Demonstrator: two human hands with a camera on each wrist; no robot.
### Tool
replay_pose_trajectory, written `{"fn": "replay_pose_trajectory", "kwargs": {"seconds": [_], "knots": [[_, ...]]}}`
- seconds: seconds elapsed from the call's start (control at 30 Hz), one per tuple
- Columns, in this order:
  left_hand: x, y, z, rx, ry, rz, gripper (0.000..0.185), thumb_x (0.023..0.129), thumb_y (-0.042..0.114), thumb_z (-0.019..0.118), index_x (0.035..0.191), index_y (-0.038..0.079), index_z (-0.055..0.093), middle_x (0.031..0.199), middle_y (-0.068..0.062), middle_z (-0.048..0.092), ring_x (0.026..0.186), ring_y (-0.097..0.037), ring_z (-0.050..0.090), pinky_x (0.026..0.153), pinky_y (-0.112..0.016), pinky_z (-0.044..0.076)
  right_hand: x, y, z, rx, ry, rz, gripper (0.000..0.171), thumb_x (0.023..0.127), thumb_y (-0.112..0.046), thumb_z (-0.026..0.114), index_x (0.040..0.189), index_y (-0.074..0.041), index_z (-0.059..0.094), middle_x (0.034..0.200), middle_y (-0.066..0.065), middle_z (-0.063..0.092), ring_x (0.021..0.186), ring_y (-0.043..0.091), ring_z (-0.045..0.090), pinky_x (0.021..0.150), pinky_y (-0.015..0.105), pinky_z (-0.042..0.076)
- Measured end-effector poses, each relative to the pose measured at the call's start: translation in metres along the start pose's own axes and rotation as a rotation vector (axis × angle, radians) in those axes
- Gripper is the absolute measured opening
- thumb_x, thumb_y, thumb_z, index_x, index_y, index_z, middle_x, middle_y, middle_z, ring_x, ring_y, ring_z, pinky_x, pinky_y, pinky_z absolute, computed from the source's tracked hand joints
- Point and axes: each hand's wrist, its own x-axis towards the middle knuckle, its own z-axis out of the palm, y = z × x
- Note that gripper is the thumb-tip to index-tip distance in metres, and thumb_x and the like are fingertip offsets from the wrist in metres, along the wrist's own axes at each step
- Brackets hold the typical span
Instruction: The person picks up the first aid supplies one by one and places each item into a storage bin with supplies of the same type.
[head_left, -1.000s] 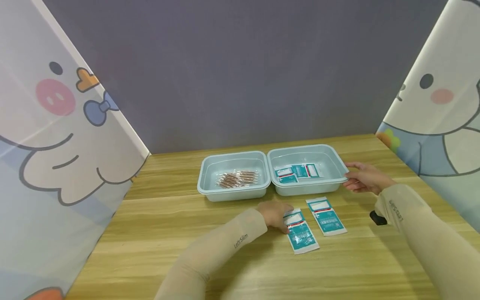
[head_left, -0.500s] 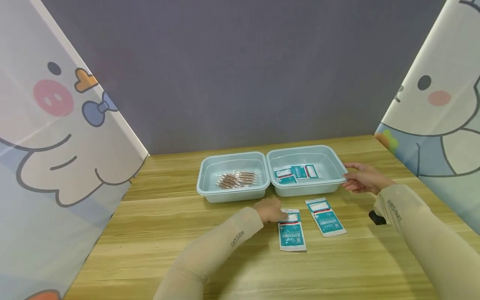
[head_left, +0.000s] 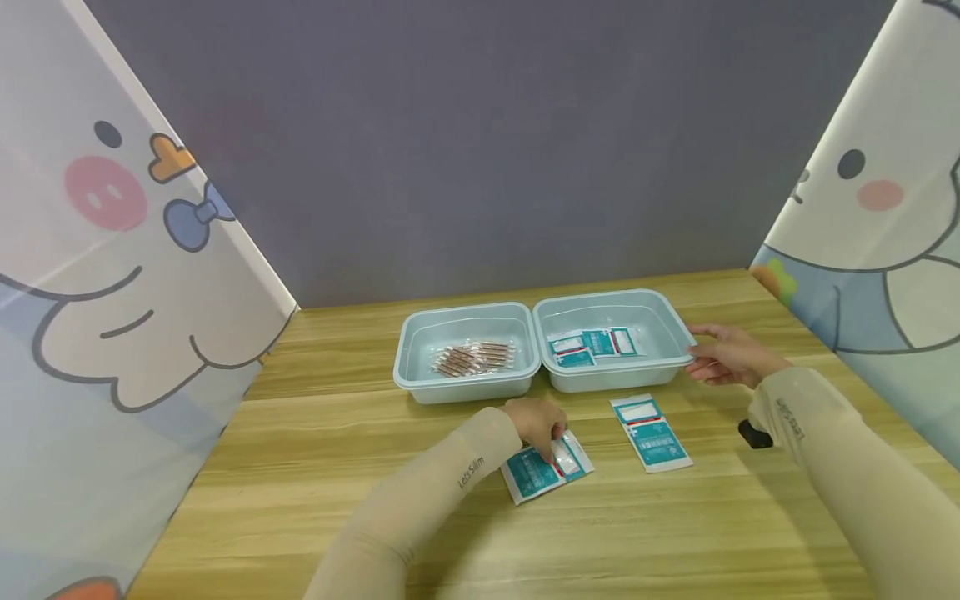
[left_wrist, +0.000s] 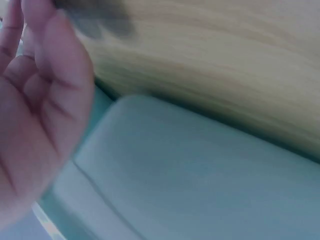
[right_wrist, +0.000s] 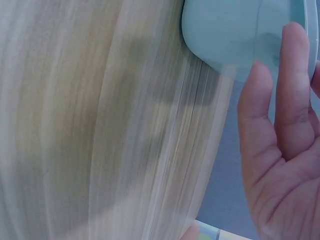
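Note:
My left hand (head_left: 537,423) is in front of the two tubs in the head view, fingers curled down and pinching a flat teal-and-white packet (head_left: 531,475) with a red stripe. The packet lies slanted, close over the table, partly behind the hand. In the left wrist view the left thumb and fingers (left_wrist: 67,75) come together near the top left corner; the packet is mostly out of that view. My right hand (head_left: 733,357) holds the near right corner of the right pale blue plastic tub (head_left: 600,381) by its rim. Two of its fingers (right_wrist: 292,90) extend beneath the rim.
Several smaller teal-and-white packets (head_left: 600,343) lie in the right tub. The left tub (head_left: 467,390) touches it and holds brown-stemmed cotton swabs (head_left: 472,358) in clear wrappers. Another packet (head_left: 651,433) lies on the wooden table (head_left: 675,533). A grey panel (head_left: 480,150) stands behind.
My left hand has moved left with the packet and turned it, from pointing toward me to slanting sideways. The right hand stays at the tub's rim.

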Motion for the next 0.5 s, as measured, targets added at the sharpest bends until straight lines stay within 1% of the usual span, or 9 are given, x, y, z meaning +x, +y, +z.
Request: {"fn": "replay_pose_trajectory", "kwargs": {"seconds": [0.03,0.1,0.17,0.23,0.3,0.37,0.43,0.47,0.5], "knots": [[0.000,-0.002,-0.002,-0.023,-0.015,0.025,0.035,0.075,0.032,0.083,0.101,0.020,0.064,0.097,0.008,0.062,0.084,-0.008,0.054,0.073,-0.025,0.046,0.000,0.000,0.000,-0.001,0.003,0.005,0.069,0.100,-0.009,0.045,0.150,0.004,0.000,0.076,0.001,0.070,0.063,0.008,0.067,0.062,0.026,0.054],[-0.001,-0.004,-0.004,-0.060,-0.026,0.033,0.042,0.075,0.033,0.083,0.110,0.020,0.063,0.106,0.007,0.062,0.091,-0.008,0.055,0.079,-0.025,0.046,-0.001,-0.001,0.000,0.001,0.002,0.010,0.069,0.100,-0.008,0.045,0.150,0.004,0.000,0.076,0.001,0.069,0.063,0.008,0.066,0.062,0.026,0.054],[-0.004,-0.005,-0.004,-0.081,-0.026,0.013,0.043,0.074,0.038,0.083,0.106,0.019,0.064,0.101,0.008,0.061,0.086,-0.006,0.054,0.075,-0.023,0.045,-0.001,-0.001,0.001,0.005,0.001,0.010,0.070,0.099,-0.008,0.045,0.150,0.003,-0.001,0.076,0.001,0.069,0.063,0.008,0.066,0.062,0.026,0.054],[-0.006,-0.005,-0.003,-0.085,-0.031,-0.011,0.040,0.071,0.042,0.084,0.094,0.015,0.065,0.084,0.008,0.058,0.073,-0.006,0.050,0.063,-0.022,0.042,-0.002,-0.001,0.001,0.011,-0.003,0.007,0.070,0.099,-0.008,0.045,0.150,0.004,-0.001,0.076,0.002,0.069,0.063,0.008,0.067,0.061,0.026,0.054],[-0.009,-0.004,0.000,-0.060,-0.031,-0.033,0.040,0.068,0.044,0.085,0.087,0.015,0.065,0.074,0.009,0.052,0.065,-0.007,0.045,0.056,-0.023,0.039,-0.002,-0.001,0.001,0.019,-0.005,0.008,0.070,0.099,-0.008,0.045,0.150,0.004,-0.002,0.076,0.002,0.069,0.063,0.008,0.066,0.061,0.026,0.054],[-0.011,-0.002,0.003,-0.037,-0.032,-0.053,0.040,0.067,0.042,0.087,0.088,0.014,0.068,0.074,0.008,0.054,0.066,-0.007,0.047,0.058,-0.024,0.041,-0.003,-0.001,0.000,0.024,-0.005,0.012,0.070,0.099,-0.007,0.045,0.150,0.004,-0.002,0.076,0.002,0.069,0.063,0.008,0.066,0.061,0.026,0.054],[-0.012,-0.001,0.005,-0.032,-0.036,-0.069,0.045,0.067,0.037,0.088,0.099,0.013,0.067,0.083,0.007,0.058,0.073,-0.008,0.051,0.066,-0.025,0.046,-0.002,-0.002,0.000,0.027,-0.005,0.015,0.070,0.099,-0.007,0.045,0.150,0.004,-0.002,0.076,0.002,0.069,0.063,0.008,0.067,0.060,0.026,0.054],[-0.012,-0.001,0.007,-0.052,-0.035,-0.067,0.045,0.067,0.032,0.089,0.101,0.012,0.066,0.087,0.006,0.060,0.075,-0.009,0.053,0.069,-0.025,0.047,-0.002,-0.002,0.000,0.027,-0.006,0.013,0.070,0.099,-0.007,0.045,0.150,0.003,-0.002,0.076,0.002,0.069,0.063,0.008,0.067,0.061,0.026,0.054],[-0.012,-0.002,0.007,-0.106,-0.043,-0.069,0.043,0.068,0.026,0.088,0.101,0.010,0.066,0.088,0.004,0.060,0.076,-0.009,0.054,0.070,-0.025,0.048,-0.002,-0.002,0.000,0.027,-0.007,0.013,0.070,0.099,-0.007,0.045,0.150,0.003,-0.002,0.076,0.002,0.069,0.063,0.009,0.067,0.061,0.026,0.054]]}}
